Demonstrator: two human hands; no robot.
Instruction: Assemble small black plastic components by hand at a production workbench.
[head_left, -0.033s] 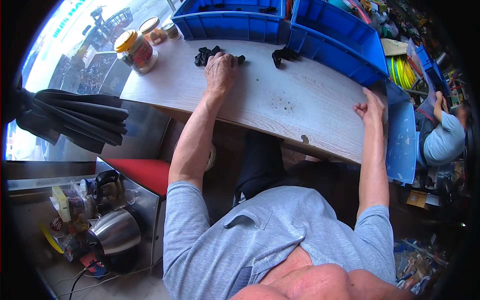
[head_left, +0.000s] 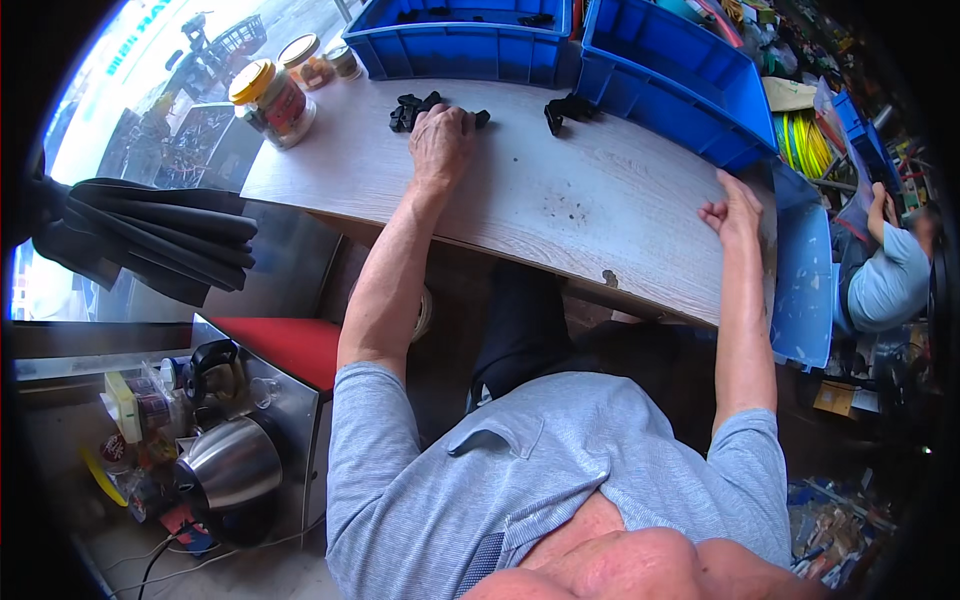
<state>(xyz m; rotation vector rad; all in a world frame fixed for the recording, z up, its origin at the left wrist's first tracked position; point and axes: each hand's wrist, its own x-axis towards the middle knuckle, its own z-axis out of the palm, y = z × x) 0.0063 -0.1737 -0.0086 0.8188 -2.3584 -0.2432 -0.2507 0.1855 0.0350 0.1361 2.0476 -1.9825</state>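
At the far left part of the light wood-grain table [head_left: 400, 180], my left hand [head_left: 440, 145] is closed over small black pieces. More of these black pieces [head_left: 408, 112] lie in a little pile just left of its fingers, and one end sticks out on the right. The fingertips are partly hidden behind the hand. My right hand [head_left: 740, 208] is over the table's right end, holding nothing; its index finger points away and the others are loosely bent, apart. Another small group of black pieces [head_left: 570, 110] lies between the hands, near a blue bin.
Two blue bins [head_left: 455, 52] [head_left: 680, 95] stand along the table's back edge; the left one holds a few black pieces. Lidded jars [head_left: 272, 105] stand at the back left. A blue plastic panel [head_left: 803, 270] borders the right end. A steel kettle [head_left: 230, 465] is lower left. Another person [head_left: 888, 275] sits at right.
My right hand has shifted slightly left and away from me. My left hand stays on the black pieces.
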